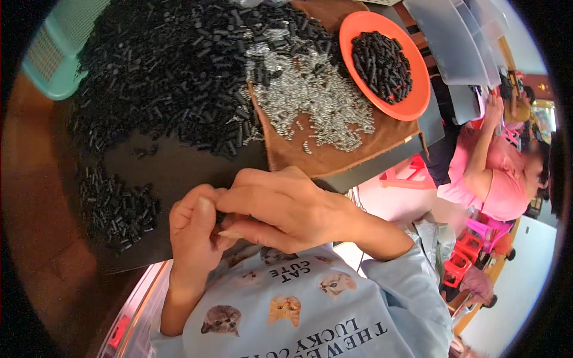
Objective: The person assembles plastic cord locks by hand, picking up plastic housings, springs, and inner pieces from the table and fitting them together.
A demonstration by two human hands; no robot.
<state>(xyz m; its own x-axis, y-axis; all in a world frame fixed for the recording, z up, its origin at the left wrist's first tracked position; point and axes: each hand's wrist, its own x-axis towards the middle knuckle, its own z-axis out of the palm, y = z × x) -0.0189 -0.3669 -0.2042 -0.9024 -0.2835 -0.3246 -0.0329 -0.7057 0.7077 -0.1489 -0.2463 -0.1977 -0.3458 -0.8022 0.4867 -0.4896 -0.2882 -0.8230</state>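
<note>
My left hand (196, 230) and my right hand (280, 206) meet at the near edge of the dark table (179, 167), fingers pinched together on a small black cylindrical part (219, 218), mostly hidden between them. A big heap of black cylindrical parts (173, 65) covers the table's far side. Beside it, a pile of small silver springs (313, 95) lies on a brown cloth (334, 156). A smaller scatter of black parts (116, 206) lies to the left of my hands.
An orange plate (418, 98) holding black parts sits at the far right of the table. A teal basket (57, 53) stands at the far left. Clear plastic trays (453, 36) lie beyond the plate. Another person in pink (495, 179) sits at the right, near red stools (456, 265).
</note>
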